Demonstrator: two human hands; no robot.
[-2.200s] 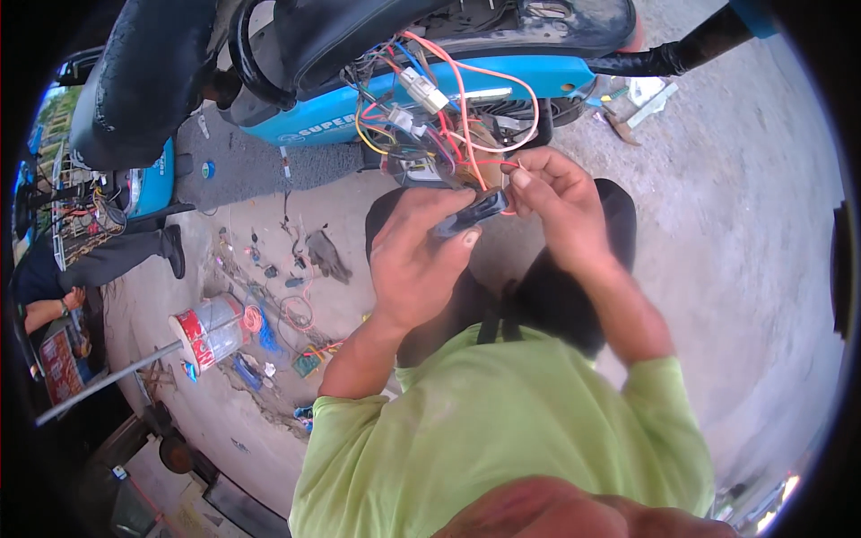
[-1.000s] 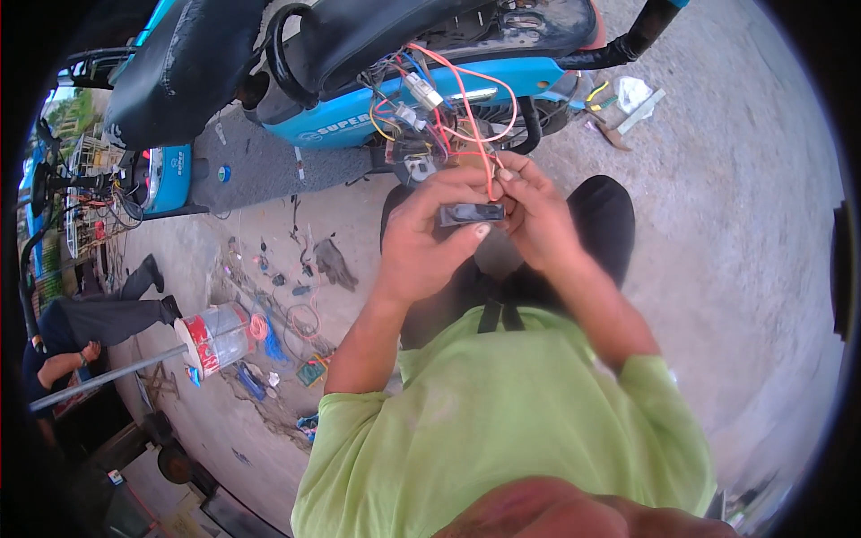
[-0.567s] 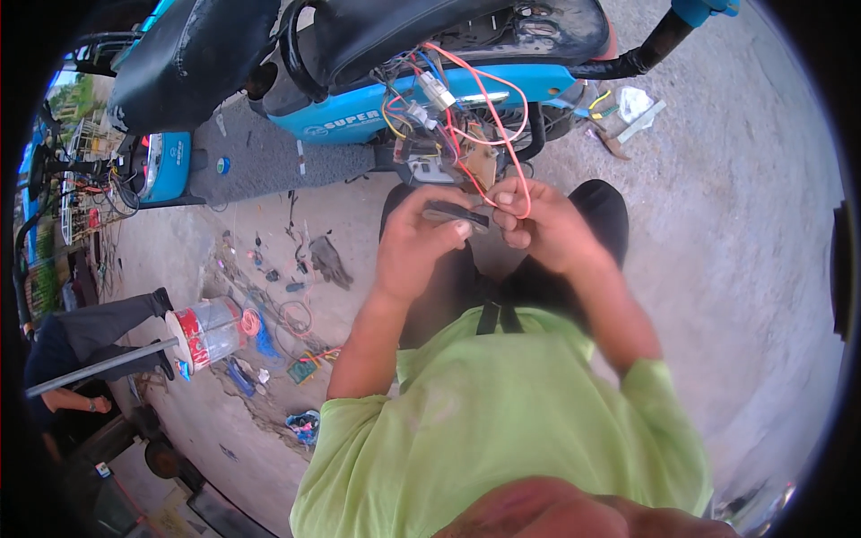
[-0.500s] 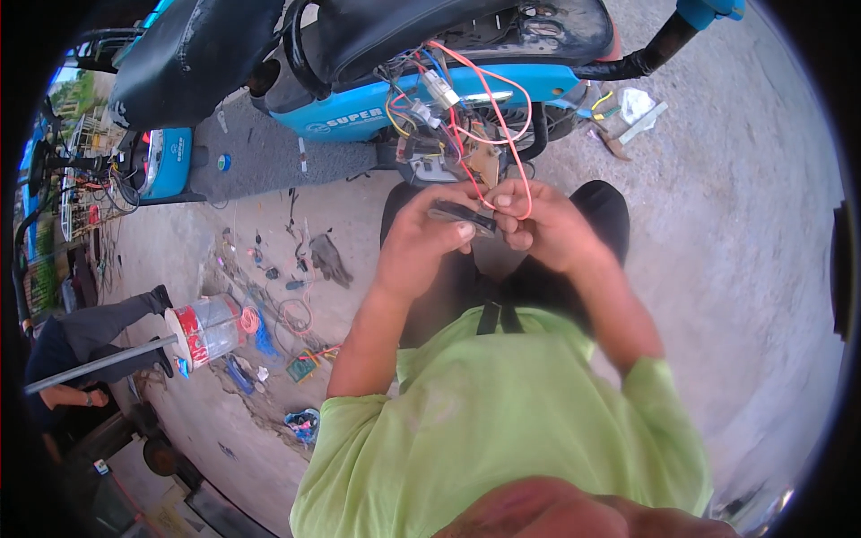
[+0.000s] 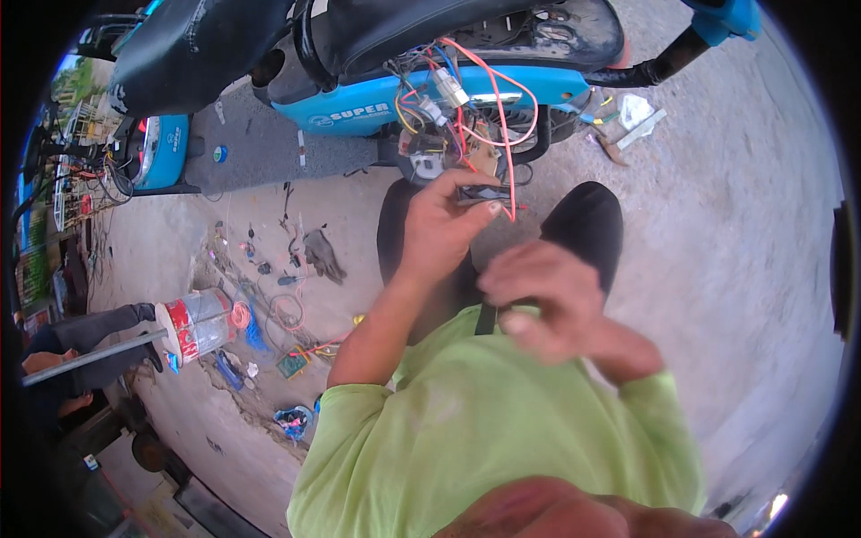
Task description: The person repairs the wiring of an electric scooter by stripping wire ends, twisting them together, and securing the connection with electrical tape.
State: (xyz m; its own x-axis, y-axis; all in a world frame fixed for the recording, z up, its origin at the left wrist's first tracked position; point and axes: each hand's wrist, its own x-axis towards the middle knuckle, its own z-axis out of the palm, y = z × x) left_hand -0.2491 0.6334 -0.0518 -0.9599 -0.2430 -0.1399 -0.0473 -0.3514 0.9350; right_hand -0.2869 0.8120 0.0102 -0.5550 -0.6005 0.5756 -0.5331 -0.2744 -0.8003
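Observation:
In my left hand I grip a small, dark, flat object, its exact kind unclear, between thumb and fingers. A long orange-pink wire loops down from the scooter and ends beside that object, near my thumb. My right hand is blurred by motion in front of my shirt, apart from the wire; thumb and fingers stand apart with nothing visible in them. Just beyond my left hand, a bundle of coloured wires with a white connector hangs out of the blue scooter's side panel.
On the ground to the left lie a dark glove, scattered small parts and a green multimeter. A red-and-white bucket stands near another person's legs. At far right lies a hammer.
My right hand has let go of the wire and drawn back toward my body. My left hand still holds the dark object, slightly shifted. The wire's lower end now hangs beside it.

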